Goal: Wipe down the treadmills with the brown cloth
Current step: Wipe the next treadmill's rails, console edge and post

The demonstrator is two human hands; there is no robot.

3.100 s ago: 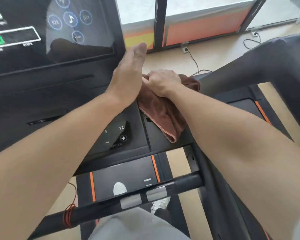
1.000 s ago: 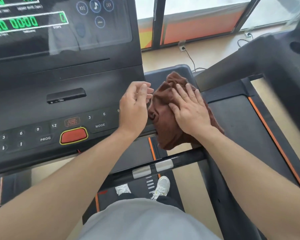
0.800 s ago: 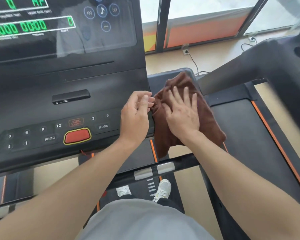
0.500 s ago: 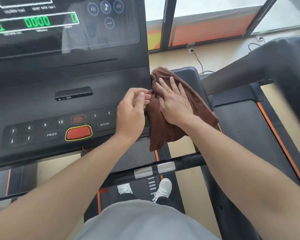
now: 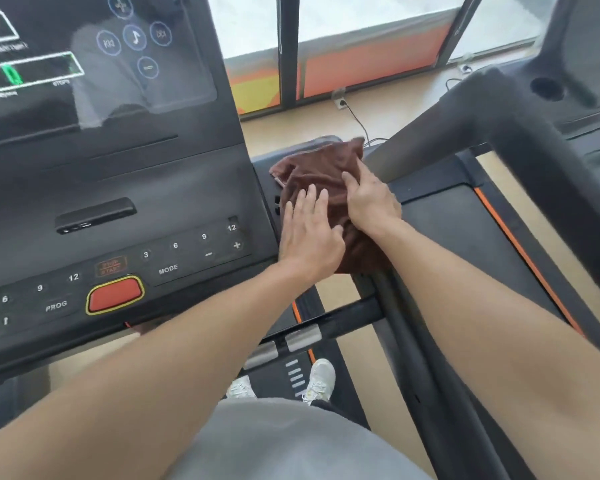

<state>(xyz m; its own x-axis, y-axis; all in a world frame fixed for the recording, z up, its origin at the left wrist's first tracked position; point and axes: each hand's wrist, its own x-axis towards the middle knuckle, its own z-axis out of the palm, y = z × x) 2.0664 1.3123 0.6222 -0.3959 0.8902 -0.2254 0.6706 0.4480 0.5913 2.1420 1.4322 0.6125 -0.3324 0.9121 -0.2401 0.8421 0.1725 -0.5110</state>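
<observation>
The brown cloth (image 5: 321, 164) lies bunched on the right end of the black treadmill console (image 5: 125, 188), just past the keypad, and hangs over its front edge. My left hand (image 5: 309, 237) rests flat on the cloth's near left part with straight fingers. Next to it, my right hand (image 5: 371, 202) grips the cloth's right side, thumb and fingers curled into the fabric. The lower part of the cloth is hidden under both hands.
A red stop button (image 5: 115, 294) and number keys sit on the console front. A black crossbar with silver sensors (image 5: 302, 337) runs below my arms. The neighbouring treadmill's upright (image 5: 465, 126) and belt (image 5: 471, 237) stand close on the right. A wall socket with cable (image 5: 341, 102) is under the window.
My left hand left the console edge and now lies flat on the cloth. My right hand slid to the cloth's right side and curled into it. The cloth sits more bunched.
</observation>
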